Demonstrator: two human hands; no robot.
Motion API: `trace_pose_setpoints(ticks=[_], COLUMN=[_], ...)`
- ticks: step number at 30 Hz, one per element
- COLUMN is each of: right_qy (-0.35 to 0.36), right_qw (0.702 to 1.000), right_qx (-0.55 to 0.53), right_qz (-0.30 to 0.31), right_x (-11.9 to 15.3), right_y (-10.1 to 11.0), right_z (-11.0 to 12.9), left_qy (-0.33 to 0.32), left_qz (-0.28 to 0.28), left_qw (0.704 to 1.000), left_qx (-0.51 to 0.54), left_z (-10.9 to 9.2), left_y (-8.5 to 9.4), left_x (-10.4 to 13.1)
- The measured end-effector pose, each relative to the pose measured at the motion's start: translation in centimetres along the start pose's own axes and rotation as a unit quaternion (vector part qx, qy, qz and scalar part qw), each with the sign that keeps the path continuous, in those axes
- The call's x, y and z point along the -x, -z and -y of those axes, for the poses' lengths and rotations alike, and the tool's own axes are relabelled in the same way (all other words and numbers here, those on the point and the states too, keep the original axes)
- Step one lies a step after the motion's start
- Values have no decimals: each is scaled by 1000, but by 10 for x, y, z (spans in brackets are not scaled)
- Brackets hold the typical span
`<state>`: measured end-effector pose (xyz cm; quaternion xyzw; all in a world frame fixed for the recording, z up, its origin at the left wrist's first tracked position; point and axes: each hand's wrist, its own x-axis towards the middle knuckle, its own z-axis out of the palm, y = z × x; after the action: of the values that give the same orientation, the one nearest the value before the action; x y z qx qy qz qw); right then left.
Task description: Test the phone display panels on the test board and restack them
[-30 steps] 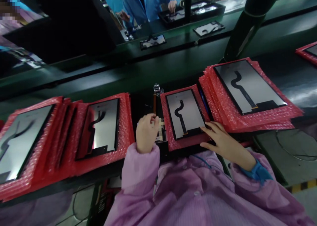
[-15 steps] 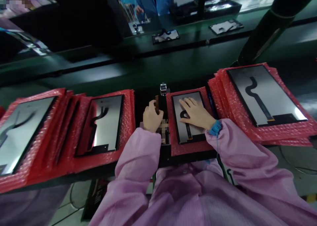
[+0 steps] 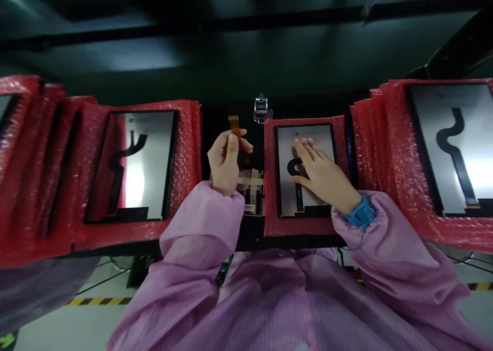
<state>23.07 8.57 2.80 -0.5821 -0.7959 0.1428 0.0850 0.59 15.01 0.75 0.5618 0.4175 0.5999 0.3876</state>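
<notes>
Between thumb and fingers, my left hand (image 3: 226, 158) pinches an orange-brown flat ribbon cable (image 3: 234, 123), its connector end pointing up. Just below that hand lies a small circuit board (image 3: 252, 199) with tan tape strips, partly covered by my wrist and sleeve. My right hand (image 3: 321, 174) lies flat, fingers stretched, on a silver display panel (image 3: 285, 140) with a black border. A curved black flex cable (image 3: 299, 197) shows on the panel beside my thumb. Under the panel is a red bubble-wrap sheet (image 3: 270, 207). A blue wrist strap (image 3: 361, 213) circles my right wrist.
Left of me, another display panel (image 3: 154, 171) rests on a stack of red bubble-wrap bags (image 3: 188, 151). To the right, a further display panel (image 3: 442, 135) tops a second red stack (image 3: 372, 176). A small metal counter (image 3: 261, 107) stands behind the board.
My left hand has turned and lifted the ribbon cable's end, which now shows more clearly. My right hand stays on the panel. The view has tilted down.
</notes>
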Motion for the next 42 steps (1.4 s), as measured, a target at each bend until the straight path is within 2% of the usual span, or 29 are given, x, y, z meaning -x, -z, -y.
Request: trace_pose_setpoints(ticks=[9, 15, 21, 24, 27, 30, 33, 38, 40, 42], right_qy=[-10, -19, 3, 7, 7, -14, -57, -36, -28, -6], right_qw=[1000, 1000, 999, 995, 981, 955, 923, 854, 845, 859], right_qx=[-8, -3, -33, -88, -183, -287, -373, -517, -532, -508], right_qz=[5, 9, -16, -38, -61, -70, -79, -52, -47, -59], right_x=[2, 2, 4, 4, 2, 2, 2, 0, -1, -2], right_y=[1, 1, -4, -5, -5, -4, -3, -6, -7, -6], right_z=[2, 5, 5, 4, 3, 3, 8, 19, 20, 18], left_qy=[-30, -16, -8, -20, -26, -15, -7, -14, -45, -84], left_qz=[26, 34, 42, 43, 47, 77, 139, 195, 216, 242], left_qw=[999, 999, 999, 999, 998, 995, 987, 976, 969, 956], left_qx=[-19, -7, 16, 18, -15, -57, -81, -92, -115, -142], left_z=[-8, -8, -9, -11, -12, -13, -15, -13, -11, -10], left_y=[-2, 0, 1, 0, 1, 2, 2, 0, 0, 0], left_x=[4, 6, 8, 8, 8, 9, 10, 12, 12, 11])
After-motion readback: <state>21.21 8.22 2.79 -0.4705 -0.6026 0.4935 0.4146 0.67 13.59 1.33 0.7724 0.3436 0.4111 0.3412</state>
